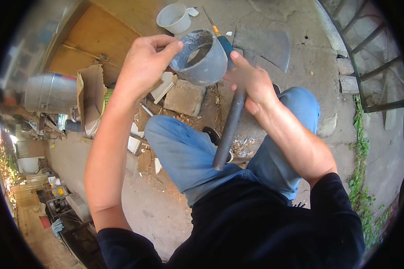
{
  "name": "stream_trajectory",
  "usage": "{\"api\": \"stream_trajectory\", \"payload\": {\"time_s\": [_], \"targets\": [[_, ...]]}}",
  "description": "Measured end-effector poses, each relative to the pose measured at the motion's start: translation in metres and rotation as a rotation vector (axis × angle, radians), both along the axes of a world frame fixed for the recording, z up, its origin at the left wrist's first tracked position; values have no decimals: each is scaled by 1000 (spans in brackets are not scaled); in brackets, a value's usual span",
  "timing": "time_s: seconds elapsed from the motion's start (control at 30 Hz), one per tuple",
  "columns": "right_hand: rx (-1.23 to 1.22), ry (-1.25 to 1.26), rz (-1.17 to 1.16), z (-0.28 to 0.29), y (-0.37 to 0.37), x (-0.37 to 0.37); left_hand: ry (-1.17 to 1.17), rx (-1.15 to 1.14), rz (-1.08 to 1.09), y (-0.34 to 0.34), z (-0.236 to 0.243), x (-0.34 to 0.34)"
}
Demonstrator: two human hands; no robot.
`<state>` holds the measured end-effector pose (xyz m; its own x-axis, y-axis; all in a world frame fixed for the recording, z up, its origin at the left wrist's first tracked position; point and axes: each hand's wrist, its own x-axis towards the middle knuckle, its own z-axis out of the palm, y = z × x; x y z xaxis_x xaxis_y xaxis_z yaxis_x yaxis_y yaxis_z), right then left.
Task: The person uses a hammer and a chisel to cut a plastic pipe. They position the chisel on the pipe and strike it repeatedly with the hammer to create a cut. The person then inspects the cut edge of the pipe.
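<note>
My left hand pinches the rim of a short grey plastic pipe piece, raised above my knees with its hollow end tilted up. My right hand is closed round the dark tubular handle of a hatchet; the broad flat blade points away from me and the handle's end hangs over my lap. Fingertips of that hand come close to the pipe's right side. A thin spiked tool with an orange and teal handle runs under my right thumb; whether I grip it too, I cannot tell.
A white plastic pot stands on the ground ahead. Below the pipe piece lies a stone block amid scraps. At left are an open cardboard box and a metal drum. Metal railing and weeds border the right.
</note>
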<state>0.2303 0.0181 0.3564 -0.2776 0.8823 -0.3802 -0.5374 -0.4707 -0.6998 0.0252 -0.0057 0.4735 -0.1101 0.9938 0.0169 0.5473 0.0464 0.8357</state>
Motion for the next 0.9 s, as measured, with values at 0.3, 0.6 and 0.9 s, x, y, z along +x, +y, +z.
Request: {"api": "stream_trajectory", "payload": {"time_s": [0.3, 0.6, 0.9], "targets": [[6, 11, -27, 3, -1, -1, -94, 83, -19, -8, -5, -1], [18, 26, -13, -1, -1, 0, -154, 80, 36, -7, -8, -3], [-5, 26, -15, 1, -1, 0, -164, 106, 73, -8, -15, -5]]}}
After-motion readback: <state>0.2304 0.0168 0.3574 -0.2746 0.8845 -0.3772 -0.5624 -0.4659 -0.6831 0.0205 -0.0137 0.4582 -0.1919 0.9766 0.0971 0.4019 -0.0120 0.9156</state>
